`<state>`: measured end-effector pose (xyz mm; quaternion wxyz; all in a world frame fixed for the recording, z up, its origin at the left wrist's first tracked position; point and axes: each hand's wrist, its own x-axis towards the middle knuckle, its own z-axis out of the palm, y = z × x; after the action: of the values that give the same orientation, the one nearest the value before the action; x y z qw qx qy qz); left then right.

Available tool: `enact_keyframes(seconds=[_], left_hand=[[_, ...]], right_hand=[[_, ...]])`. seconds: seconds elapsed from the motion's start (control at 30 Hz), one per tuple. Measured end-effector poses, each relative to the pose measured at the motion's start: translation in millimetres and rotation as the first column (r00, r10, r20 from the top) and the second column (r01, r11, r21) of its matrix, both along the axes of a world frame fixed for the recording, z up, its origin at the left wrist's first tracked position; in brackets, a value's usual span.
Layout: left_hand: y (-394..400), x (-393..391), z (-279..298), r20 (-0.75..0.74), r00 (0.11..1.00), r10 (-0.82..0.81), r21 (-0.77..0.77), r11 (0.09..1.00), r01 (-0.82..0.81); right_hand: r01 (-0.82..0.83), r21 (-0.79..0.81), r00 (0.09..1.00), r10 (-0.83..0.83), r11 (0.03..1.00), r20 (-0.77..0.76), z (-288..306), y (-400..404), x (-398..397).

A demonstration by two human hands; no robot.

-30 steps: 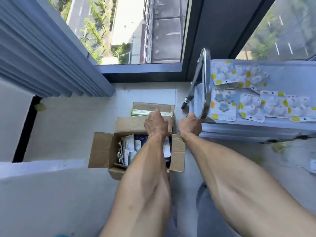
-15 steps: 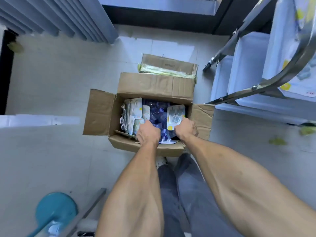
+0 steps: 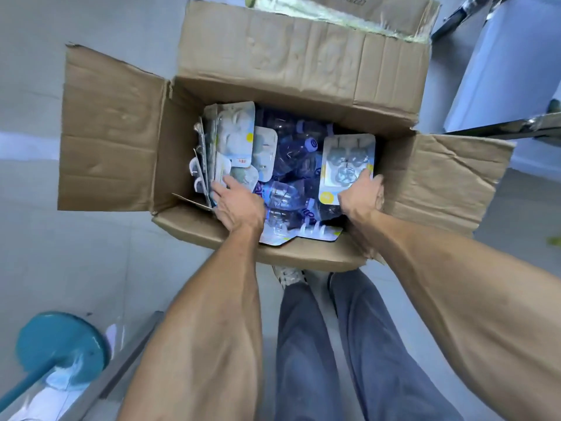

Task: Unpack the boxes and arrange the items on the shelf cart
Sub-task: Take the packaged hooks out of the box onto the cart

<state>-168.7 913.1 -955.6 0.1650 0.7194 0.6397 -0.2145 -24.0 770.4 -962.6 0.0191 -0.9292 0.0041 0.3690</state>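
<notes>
Right hand [image 3: 361, 194] curled round the lower right corner of a blister pack [image 3: 346, 168], thumb across its face, fingers hidden behind the card. Pack tilted up on edge against the right wall of the box [image 3: 264, 250], clear bubbles over pale shapes, a yellow dot at its lower left corner just beside the thumb.

Left hand [image 3: 238, 205] across the box from that grip, fingers fairly straight and spread, tips on the low edge of a stack of packs [image 3: 230, 141]; whether pinching or only touching, cannot tell. Stack on edge along the left wall, white cards with clear bubbles and a yellow dot.

Between the two hands, blue bottles [image 3: 291, 165] heaped loose in the box bottom, caps pale violet. Near both wrists, one more pack lying flat over the near rim.

Box open, four flaps folded out, on a grey floor [image 3: 91, 268]. Beyond it a second box [image 3: 379, 13], partly cut off. Right of the grip, cart [image 3: 501, 71] shelves and metal rail. Below the arms, jeans [image 3: 306, 344]; far left, a teal round object [image 3: 60, 341].
</notes>
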Motion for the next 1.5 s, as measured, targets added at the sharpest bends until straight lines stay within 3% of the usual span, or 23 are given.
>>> enact_keyframes(seconds=[0.13,0.23,0.3,0.4,0.5,0.57,0.7,0.77,0.83,0.9,1.0,1.07,1.13,1.2,1.37,1.5], left_hand=[[20,-1,-31,0.188,0.981,0.057,0.087,0.993,-0.075],[30,1,-38,0.341,0.909,0.24,0.057,0.96,-0.275],[37,2,-38,0.336,0.891,0.306,0.071,0.935,-0.348],[44,6,-37,0.255,0.92,0.298,0.067,0.944,-0.325],[46,11,-36,0.217,0.926,0.309,0.054,0.943,-0.327],[41,12,-36,0.237,0.922,0.305,0.029,0.947,-0.321],[26,10,-32,0.252,0.945,0.207,0.013,0.976,-0.218],[25,12,-30,0.254,0.944,0.21,0.025,0.974,-0.224],[31,14,-27,0.233,0.939,0.253,0.04,0.962,-0.269],[40,14,-27,0.205,0.944,0.259,0.07,0.958,-0.278],[51,15,-28,0.136,0.973,0.188,0.073,0.977,-0.199],[53,17,-30,0.102,0.986,0.133,0.064,0.988,-0.14],[52,21,-32,0.146,0.978,0.147,0.065,0.985,-0.158],[46,26,-33,0.227,0.958,0.176,0.044,0.981,-0.19],[34,31,-28,0.31,0.93,0.196,0.082,0.969,-0.231],[35,29,-30,0.195,0.969,0.153,0.091,0.981,-0.173]], right_hand=[[0.087,0.039,0.993,-0.09,0.995,0.082,-31,5,2],[0.319,0.075,0.929,-0.327,0.945,0.174,-39,10,8],[0.457,0.127,0.876,-0.47,0.88,0.107,-41,12,9],[0.626,0.249,0.759,-0.65,0.739,0.022,-41,11,8],[0.669,0.306,0.725,-0.685,0.677,-0.069,-41,12,10],[0.615,0.326,0.779,-0.616,0.718,-0.113,-40,21,12],[0.524,0.203,0.835,-0.546,0.827,0.069,-38,41,19],[0.299,0.098,0.923,-0.314,0.949,0.222,-33,44,20],[-0.052,0.022,0.96,0.044,0.998,0.275,-33,42,18],[-0.246,-0.058,0.937,0.252,0.968,0.242,-37,35,19],[-0.368,-0.206,0.878,0.412,0.906,0.244,-36,27,27],[-0.507,-0.135,0.825,0.524,0.851,0.212,-37,23,29],[-0.622,0.045,0.782,0.618,0.781,0.079,-41,22,24],[-0.643,0.125,0.756,0.652,0.756,-0.055,-41,25,13],[-0.445,0.024,0.891,0.446,0.895,-0.086,-37,41,-10],[-0.429,-0.019,0.9,0.426,0.903,-0.09,-33,41,-23]])
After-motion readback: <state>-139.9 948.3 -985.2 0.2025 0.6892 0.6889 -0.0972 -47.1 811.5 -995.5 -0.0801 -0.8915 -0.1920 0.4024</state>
